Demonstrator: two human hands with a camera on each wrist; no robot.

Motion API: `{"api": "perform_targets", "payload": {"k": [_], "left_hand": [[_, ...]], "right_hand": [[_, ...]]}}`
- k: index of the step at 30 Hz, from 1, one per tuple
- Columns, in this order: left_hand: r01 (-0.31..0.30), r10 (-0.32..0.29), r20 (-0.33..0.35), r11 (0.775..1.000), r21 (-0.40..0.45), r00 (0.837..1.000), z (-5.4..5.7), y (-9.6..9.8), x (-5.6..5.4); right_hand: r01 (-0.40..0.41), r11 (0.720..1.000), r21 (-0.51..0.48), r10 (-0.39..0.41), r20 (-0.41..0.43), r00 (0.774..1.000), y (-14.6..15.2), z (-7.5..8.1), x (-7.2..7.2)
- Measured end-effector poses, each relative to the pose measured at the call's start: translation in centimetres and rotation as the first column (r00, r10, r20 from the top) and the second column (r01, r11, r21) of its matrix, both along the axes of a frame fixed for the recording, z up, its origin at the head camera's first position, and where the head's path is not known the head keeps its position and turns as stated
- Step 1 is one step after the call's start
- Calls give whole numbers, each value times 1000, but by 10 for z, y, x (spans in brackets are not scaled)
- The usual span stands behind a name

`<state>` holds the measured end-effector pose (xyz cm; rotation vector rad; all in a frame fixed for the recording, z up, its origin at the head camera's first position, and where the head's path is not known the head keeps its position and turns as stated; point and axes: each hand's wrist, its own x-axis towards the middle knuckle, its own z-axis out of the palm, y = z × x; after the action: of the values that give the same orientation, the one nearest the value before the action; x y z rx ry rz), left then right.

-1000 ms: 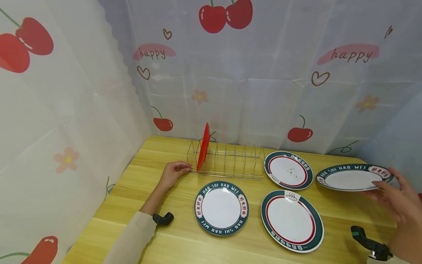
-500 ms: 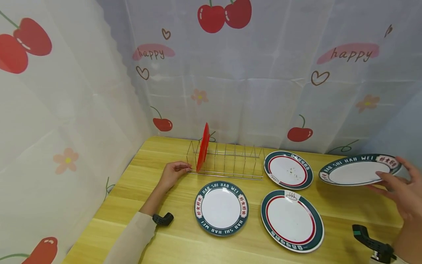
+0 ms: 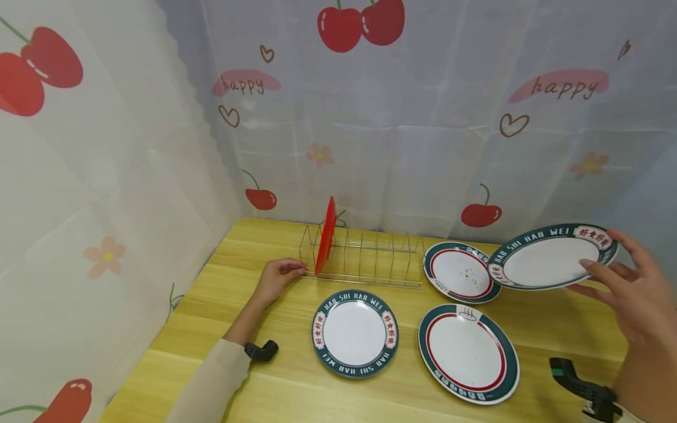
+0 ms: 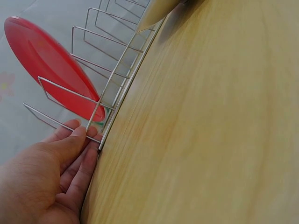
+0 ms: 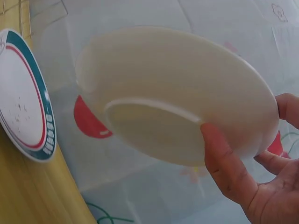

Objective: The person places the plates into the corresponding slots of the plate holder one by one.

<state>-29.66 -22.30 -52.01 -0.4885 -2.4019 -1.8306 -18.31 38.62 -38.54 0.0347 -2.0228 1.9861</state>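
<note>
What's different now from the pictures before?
The right hand lifted its held plate higher and brought it left, nearer the rack. Nothing new was grabbed or let go. The left hand still holds the rack's end, the red plate stands in it, and three other plates lie unmoved.

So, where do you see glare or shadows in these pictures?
Head view: a small glint near the far rim of the flat-lying HAO SHI HAO WEI plate; right wrist view: the raised plate's underside in shade; left wrist view: a soft shadow on the wooden table beside a pale plate edge.
</note>
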Motion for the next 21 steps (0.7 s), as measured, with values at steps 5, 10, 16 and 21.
{"api": "perform_targets", "payload": {"k": [5, 10, 16, 21], "left_hand": [[-4, 4, -3, 1000, -12, 1000, -6, -1, -5], [-6, 6, 6, 1000, -29, 1000, -22, -7, -16], [-16, 16, 7, 1000, -19, 1000, -25, -8, -15], [-22, 22, 6, 1000, -7, 1000, -23, -7, -15]], "right_hand": [[-61, 998, -31, 60, -33, 998, -14, 4, -5], [-147, 986, -79, 141, -73, 987, -27, 7, -9], [-198, 977, -81, 192, -78, 978, -46, 10, -11], [-217, 972, -85, 212, -63, 975, -57, 12, -10]]}}
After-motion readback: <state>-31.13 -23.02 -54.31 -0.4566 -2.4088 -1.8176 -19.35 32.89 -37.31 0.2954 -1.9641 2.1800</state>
